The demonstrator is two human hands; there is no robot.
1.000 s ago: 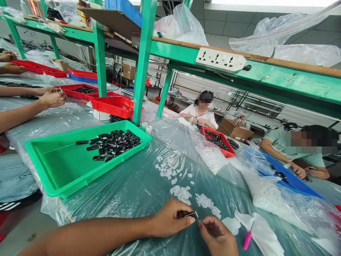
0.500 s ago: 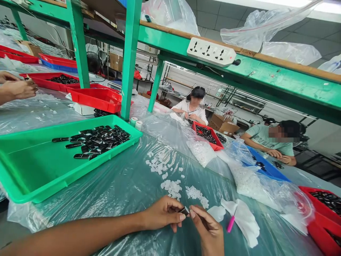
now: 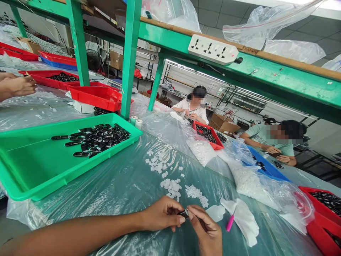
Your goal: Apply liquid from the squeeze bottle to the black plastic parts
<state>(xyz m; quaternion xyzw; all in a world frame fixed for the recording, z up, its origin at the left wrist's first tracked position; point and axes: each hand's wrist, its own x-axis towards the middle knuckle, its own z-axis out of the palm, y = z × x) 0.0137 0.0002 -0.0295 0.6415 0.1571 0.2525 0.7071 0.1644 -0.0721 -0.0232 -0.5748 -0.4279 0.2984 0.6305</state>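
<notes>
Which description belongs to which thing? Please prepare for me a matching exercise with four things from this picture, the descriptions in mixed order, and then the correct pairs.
Things:
1. Left hand
2. Green tray
3. Power strip
4. Pink-handled tool

Descriptions:
A. against the green shelf beam
B. lies with its thin end over a white sheet
C. has a single small black piece in its grip
D. contains a pile of black pieces

Pairs: 1-C, 2-D, 3-A, 4-B

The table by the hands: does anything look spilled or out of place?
Small white pieces lie loose on the plastic sheet beyond the left hand, outside any tray: spill-like, though their rough clusters may be deliberate.
</notes>
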